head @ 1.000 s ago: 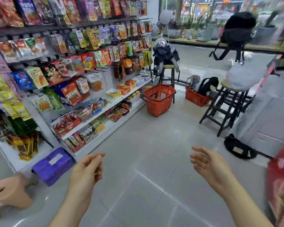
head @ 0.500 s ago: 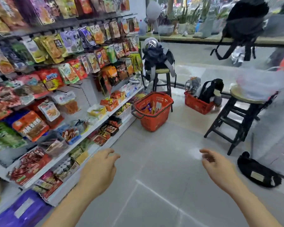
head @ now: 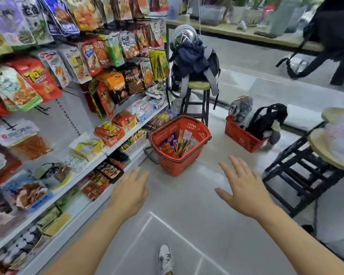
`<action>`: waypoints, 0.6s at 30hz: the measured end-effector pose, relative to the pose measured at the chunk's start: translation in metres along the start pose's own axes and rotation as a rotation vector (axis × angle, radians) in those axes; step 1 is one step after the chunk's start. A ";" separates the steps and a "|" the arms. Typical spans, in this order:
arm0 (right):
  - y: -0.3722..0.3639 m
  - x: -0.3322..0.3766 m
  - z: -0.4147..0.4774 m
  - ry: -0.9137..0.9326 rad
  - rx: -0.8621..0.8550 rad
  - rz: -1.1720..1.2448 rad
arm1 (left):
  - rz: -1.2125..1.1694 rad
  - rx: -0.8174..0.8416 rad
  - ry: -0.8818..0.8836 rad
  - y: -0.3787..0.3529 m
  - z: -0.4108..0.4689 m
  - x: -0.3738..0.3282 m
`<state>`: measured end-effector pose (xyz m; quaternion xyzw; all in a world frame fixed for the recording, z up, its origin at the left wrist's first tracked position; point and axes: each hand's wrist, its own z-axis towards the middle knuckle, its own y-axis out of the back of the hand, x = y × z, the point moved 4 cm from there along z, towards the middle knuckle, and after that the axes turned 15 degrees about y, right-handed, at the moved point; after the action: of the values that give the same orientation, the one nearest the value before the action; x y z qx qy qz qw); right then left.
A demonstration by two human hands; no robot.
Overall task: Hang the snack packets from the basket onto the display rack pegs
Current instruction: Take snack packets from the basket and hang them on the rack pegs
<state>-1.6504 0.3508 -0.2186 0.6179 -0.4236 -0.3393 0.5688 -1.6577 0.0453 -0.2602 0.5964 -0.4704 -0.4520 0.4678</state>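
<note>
Btm edge: one white shoe on the grey floor, heel cut off by the frame. Both forearms reach fwd. The left hand shows its back, fingers loose and a bit bent, holding nothing; the fingertips are blurred. The right hand is spread wide, fingers straight, thumb out sideways, also holding nothing. Both hover short of the basket, not touching it.

The basket, red plastic, sits on the floor just beside the low shelves of the display rack. Snack packets stand bunched inside, blue, orange, yellow. Only their tops show, print too small to read.

The rack runs along the left, cut off at top and side. Packs hang in rows from pegs. A red pack has big yellow characters, a white pack a red mark w/ dark script. Both are too smeared to read.

Further back: a second red basket w/ a black backpack in it, and a stool draped w/ a dark bag, a shiny helmet on top. Far counter w/ pots, cut off at the top.
</note>
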 end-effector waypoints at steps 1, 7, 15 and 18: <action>0.000 -0.013 0.027 -0.014 0.006 0.008 | -0.011 0.004 0.008 0.000 0.031 -0.006; 0.011 -0.087 0.160 -0.035 0.059 0.078 | -0.109 0.071 0.039 -0.016 0.184 -0.038; -0.052 -0.204 0.354 0.215 0.165 0.157 | -0.270 0.106 0.226 -0.074 0.327 -0.108; -0.109 -0.235 0.424 0.368 0.211 0.174 | -0.285 0.140 0.335 -0.129 0.375 -0.128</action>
<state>-2.1138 0.3879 -0.3930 0.6866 -0.3976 -0.1242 0.5959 -2.0258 0.1373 -0.4323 0.7545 -0.3271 -0.3745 0.4283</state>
